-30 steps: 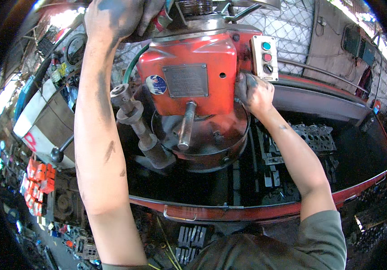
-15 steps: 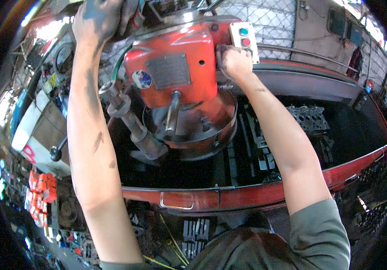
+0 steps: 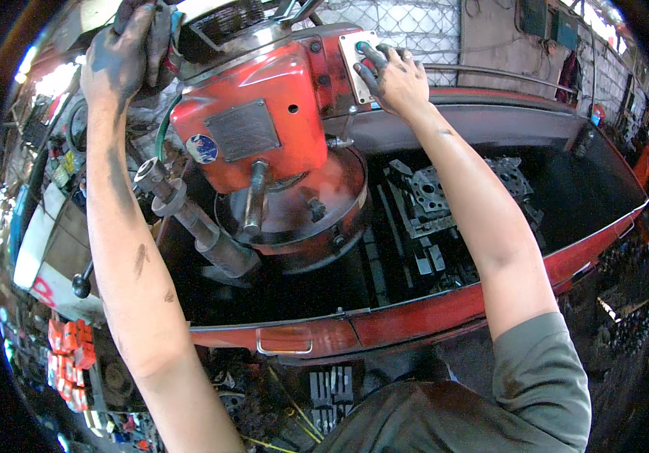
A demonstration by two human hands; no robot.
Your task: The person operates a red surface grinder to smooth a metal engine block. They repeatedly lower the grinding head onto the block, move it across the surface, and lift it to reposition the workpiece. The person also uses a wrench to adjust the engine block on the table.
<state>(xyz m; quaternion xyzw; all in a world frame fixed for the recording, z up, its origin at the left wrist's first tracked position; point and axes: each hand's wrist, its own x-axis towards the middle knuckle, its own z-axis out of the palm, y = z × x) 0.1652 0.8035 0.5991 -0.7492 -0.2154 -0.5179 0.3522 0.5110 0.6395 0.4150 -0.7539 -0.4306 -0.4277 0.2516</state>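
Observation:
My right hand [image 3: 396, 79] reaches up to a pale control panel [image 3: 354, 81] with its fingers apart. A fingertip touches or hovers right at the green button [image 3: 361, 47]; I cannot tell whether it presses. Grease-blackened, my left hand [image 3: 117, 64] is raised at the upper left, its fingers curled at the top of the picture beside a dark, rag-like bundle [image 3: 160, 45]. What it grips is not clear. Between my arms stands the red machine head [image 3: 256, 83], with a metal plate [image 3: 243, 130], a short steel rod [image 3: 256, 198] and a round hood [image 3: 294, 245] below.
A long red-edged machine bed [image 3: 430, 315] runs below the head. On it lies a metal cylinder head [image 3: 507, 175], partly behind my right forearm. A thick steel column [image 3: 203, 226] leans left of the hood. Red and white boxes [image 3: 70, 362] are stacked at the lower left.
My right hand has gone from a closed shape against the machine's side, below the panel's buttons, to spread fingers at the green button. The view has shifted, so the machine appears further left.

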